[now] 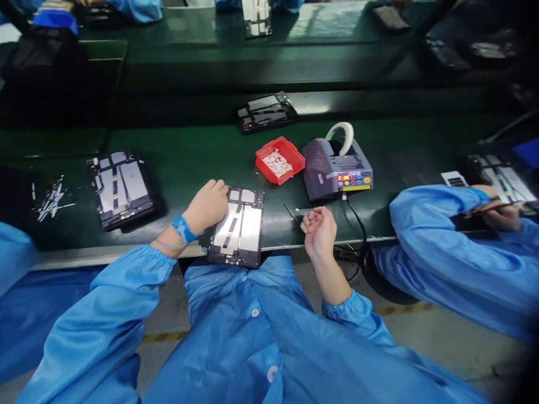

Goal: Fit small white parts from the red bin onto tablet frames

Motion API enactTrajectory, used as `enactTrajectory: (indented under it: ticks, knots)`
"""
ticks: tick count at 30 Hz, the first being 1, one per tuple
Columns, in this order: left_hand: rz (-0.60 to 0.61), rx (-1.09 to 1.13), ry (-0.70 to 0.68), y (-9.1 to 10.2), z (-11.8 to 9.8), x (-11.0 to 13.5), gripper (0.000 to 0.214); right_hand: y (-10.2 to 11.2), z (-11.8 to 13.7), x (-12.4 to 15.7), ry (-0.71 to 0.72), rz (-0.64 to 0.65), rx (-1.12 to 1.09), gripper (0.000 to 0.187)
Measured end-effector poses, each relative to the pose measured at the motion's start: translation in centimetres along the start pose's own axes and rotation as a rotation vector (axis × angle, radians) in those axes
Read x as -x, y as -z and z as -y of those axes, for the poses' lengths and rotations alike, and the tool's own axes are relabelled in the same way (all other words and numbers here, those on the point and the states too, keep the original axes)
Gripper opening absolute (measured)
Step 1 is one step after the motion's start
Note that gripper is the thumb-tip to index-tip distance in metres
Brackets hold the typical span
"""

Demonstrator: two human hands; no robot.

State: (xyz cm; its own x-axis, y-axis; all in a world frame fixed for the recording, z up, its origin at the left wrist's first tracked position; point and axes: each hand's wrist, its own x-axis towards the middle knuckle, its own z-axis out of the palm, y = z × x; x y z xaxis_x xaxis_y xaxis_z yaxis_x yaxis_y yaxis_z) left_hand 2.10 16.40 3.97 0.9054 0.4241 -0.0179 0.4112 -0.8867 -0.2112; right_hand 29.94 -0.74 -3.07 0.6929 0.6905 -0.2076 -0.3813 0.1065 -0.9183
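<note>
An opened tablet [251,227], its silver battery area and black frame showing, lies at the table's front edge and slightly overhangs it. Wearing a blue wrist band [183,229], my left hand [206,206] grips the tablet's upper left side with bent fingers. To the right of the tablet, my right hand [319,230] is closed, palm turned up. A thin dark pointed tool [289,212] sticks out from its fingertips; its kind is too small to tell. A small pale strip [301,210] shows beside those fingers.
A red bin [260,163] of small white pieces stands beside a grey tape dispenser [315,171] with a lit display. Other opened tablets lie left [122,191] and behind [267,112]. Loose strips [53,201] are at far left. A co-worker's sleeve [438,224] is close on the right.
</note>
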Motion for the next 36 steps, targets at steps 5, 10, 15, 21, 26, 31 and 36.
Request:
enactTrajectory:
  ticks: [5, 10, 15, 21, 26, 31, 36]
  knots:
    - [-0.011, 0.004, 0.032, 0.0, 0.3, 0.2, 0.028, 1.8, 0.3, -4.2, 0.115, -0.195, -0.030, 0.061]
    - [0.027, 0.070, 0.086, 0.0, 0.5, 1.0, 0.034, 2.3, 1.1, -6.2, 0.171, -0.248, 0.056, 0.043]
    - [0.014, 0.215, 0.135, -1.4, 0.5, 1.9, 0.042, 2.6, 2.8, -3.7, 0.502, -0.269, 0.354, 0.032]
    - [-0.014, 0.352, 0.159, -2.6, 0.5, 2.8, 0.053, -3.5, 4.5, -1.7, 0.457, 0.642, 0.684, 0.034]
    - [-0.047, 0.344, 0.176, -2.5, -0.2, 2.9, 0.053, -13.6, 2.5, -6.8, 0.433, 1.216, 1.026, 0.029]
    - [-0.060, 0.337, 0.197, -2.7, -0.8, 3.0, 0.053, -19.6, 0.8, -10.0, 0.299, 1.529, 1.289, 0.019]
    - [-0.069, 0.357, 0.190, -3.3, -0.7, 3.2, 0.055, -20.7, 0.5, -10.1, 0.271, 1.606, 1.352, 0.019]
